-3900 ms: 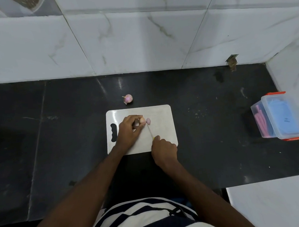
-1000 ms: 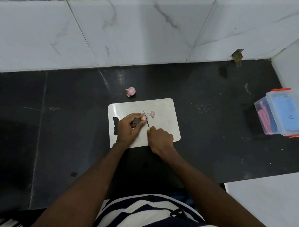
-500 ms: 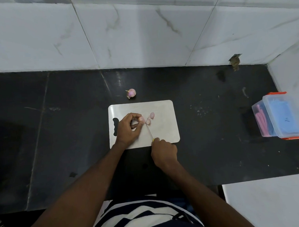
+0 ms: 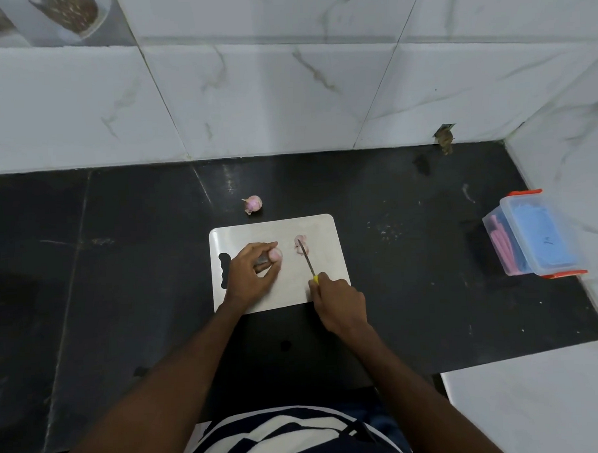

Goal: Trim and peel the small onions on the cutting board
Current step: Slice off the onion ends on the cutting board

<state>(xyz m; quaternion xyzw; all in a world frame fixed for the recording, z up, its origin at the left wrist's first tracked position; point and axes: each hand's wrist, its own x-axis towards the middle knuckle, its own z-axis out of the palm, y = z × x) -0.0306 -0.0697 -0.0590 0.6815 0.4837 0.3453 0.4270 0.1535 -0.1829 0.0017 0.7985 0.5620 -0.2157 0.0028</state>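
A white cutting board (image 4: 324, 280) lies on a black counter (image 4: 121, 268); the onions (image 4: 253, 203) are pink, the knife (image 4: 307, 260) handle yellow, the box (image 4: 534, 238) blue with orange clips.

Glossy marble wall tiles (image 4: 285, 100); matt cutting board (image 4: 320, 230).

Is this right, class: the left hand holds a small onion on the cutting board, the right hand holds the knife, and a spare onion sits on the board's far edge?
Not quite. The head view shows the spare onion on the black counter beyond the cutting board, not on it. The left hand does hold an onion; the right hand holds the knife.
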